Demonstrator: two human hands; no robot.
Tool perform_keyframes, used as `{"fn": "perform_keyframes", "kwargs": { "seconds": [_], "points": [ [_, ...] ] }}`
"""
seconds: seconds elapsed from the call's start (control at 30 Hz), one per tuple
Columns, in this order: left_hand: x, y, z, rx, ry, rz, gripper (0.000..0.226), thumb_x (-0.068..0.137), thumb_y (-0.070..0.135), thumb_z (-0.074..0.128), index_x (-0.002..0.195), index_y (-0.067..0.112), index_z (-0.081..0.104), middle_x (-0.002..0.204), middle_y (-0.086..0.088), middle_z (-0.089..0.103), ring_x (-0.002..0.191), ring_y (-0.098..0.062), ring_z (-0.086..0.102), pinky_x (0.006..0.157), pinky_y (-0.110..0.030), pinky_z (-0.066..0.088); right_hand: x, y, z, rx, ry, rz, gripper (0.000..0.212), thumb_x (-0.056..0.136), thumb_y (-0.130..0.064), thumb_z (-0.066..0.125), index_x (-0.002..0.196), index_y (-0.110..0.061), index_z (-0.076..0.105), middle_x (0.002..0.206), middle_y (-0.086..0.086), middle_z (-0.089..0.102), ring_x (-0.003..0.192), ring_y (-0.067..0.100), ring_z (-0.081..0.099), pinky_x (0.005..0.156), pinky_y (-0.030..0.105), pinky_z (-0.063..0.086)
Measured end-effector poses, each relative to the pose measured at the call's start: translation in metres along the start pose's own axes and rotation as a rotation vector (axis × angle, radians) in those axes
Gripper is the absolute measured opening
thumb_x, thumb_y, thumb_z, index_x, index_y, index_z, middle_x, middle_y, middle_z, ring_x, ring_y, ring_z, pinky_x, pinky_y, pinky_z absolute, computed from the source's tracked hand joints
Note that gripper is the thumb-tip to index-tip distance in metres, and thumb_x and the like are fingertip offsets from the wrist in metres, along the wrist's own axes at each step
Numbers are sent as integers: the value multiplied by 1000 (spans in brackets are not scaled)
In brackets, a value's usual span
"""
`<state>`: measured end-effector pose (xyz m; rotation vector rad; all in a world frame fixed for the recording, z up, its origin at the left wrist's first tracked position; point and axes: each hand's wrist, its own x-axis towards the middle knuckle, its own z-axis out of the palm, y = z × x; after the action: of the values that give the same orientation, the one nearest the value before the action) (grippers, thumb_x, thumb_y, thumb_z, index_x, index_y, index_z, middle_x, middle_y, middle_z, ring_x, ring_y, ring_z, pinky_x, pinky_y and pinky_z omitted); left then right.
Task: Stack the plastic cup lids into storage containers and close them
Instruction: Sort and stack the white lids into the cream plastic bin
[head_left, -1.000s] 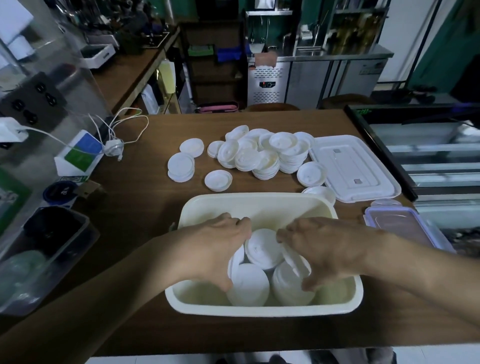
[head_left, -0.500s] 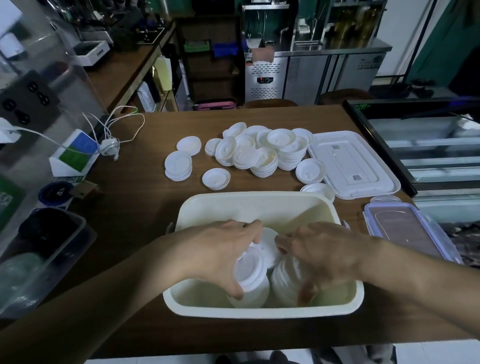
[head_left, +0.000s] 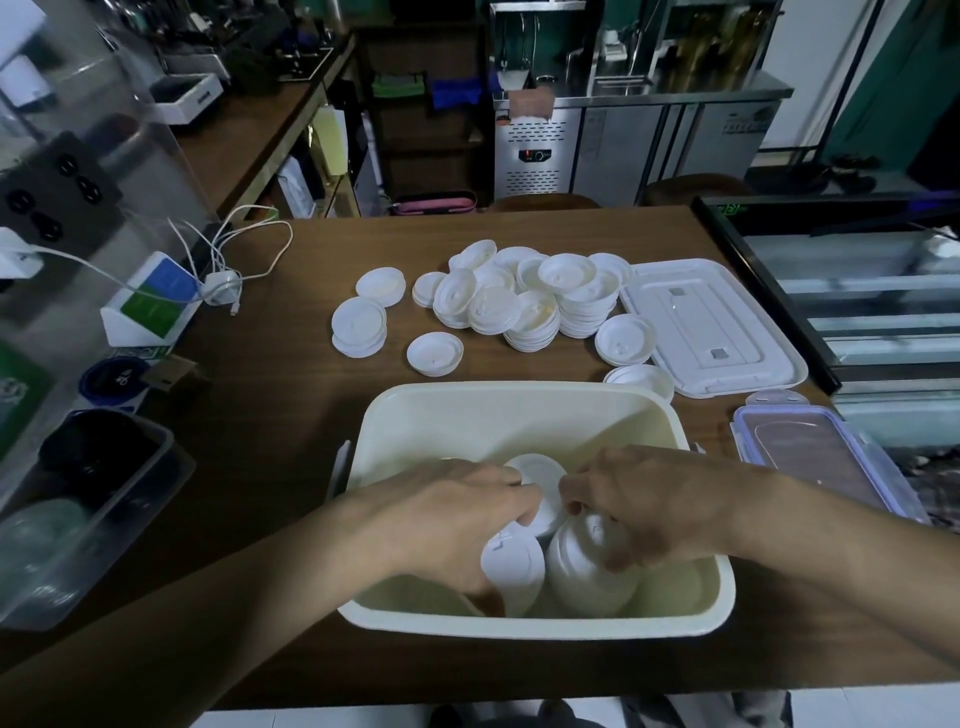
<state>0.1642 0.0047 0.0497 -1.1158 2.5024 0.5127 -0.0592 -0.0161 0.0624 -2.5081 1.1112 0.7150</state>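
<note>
Settling stacks in cream container | left hand fingers gripped left lid stack, right hand clasped right lid stack | risk: leaning stacks could topple on release.

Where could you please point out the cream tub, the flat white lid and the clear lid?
cream tub (head_left: 519, 388): head view, on its far rim.
flat white lid (head_left: 696, 317): head view, on its centre panel.
clear lid (head_left: 815, 457): head view, on the middle of its top.
</note>
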Motion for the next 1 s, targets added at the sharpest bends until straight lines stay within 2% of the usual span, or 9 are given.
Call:
{"fn": "perform_keyframes", "kwargs": {
  "seconds": [0.17,0.27,0.43,0.53,0.7,0.8,0.87,0.93,1.0],
  "points": [
    [-2,-8,-2,-33,48,18,63,81,70,73,130,35,55,112,17,55,100,-9,52,80,-32,50,-1,-1,3,8,-26,-49,71,76,-54,84,134,-32,49,122,-6,52,111,16,52,78,26,39],
    [-3,-11,-2,-38,15,18,57,79,61,81,125,34,60,109,16,55,100,-10,52,77,-32,50,0,-6,5,-26,-8,-67,69,78,-52,83,134,-28,51,125,-7,50,112,16,51,82,26,41],
    [3,-12,10,9,39,33,39,76,56,84,94,27,65,91,11,53,85,-16,57,74,-41,55,3,-14,11,-54,4,-67,63,83,-55,78,133,-25,55,121,-6,48,110,17,55,85,31,47],
    [5,-13,13,46,58,34,40,75,57,83,82,25,60,83,9,52,78,-19,58,71,-42,56,4,-19,12,-139,26,-86,63,87,-57,73,135,-22,55,124,-3,50,110,18,56,87,27,44],
    [7,-15,10,72,56,28,45,75,59,79,73,20,58,77,1,60,69,-21,59,60,-42,53,4,-16,11,-120,28,-72,63,82,-59,76,130,-23,58,120,-4,51,105,21,60,90,34,51],
    [6,-20,8,26,67,16,42,77,63,75,82,22,65,83,3,64,75,-18,60,64,-40,54,-1,-10,1,-58,71,-57,62,81,-60,77,130,-27,57,125,-7,54,116,20,58,87,28,46],
    [3,-25,-6,-78,78,21,44,81,65,75,110,31,73,100,11,68,86,-5,57,73,-29,51,-8,0,-16,37,136,-60,65,83,-60,75,138,-34,52,130,-12,54,125,12,51,89,22,43],
    [1,-35,-26,-186,148,32,48,84,65,76,123,36,73,106,18,68,89,0,55,77,-22,47,-11,12,-35,211,224,-77,59,80,-58,80,131,-40,56,118,-20,60,112,1,56,81,13,43],
    [2,-48,-42,-322,265,25,40,85,62,77,117,38,75,100,20,69,87,-1,62,76,-24,50,-8,26,-49,451,387,-122,48,77,-48,88,117,-36,65,102,-18,67,97,3,65,77,16,50]
  ]
}}
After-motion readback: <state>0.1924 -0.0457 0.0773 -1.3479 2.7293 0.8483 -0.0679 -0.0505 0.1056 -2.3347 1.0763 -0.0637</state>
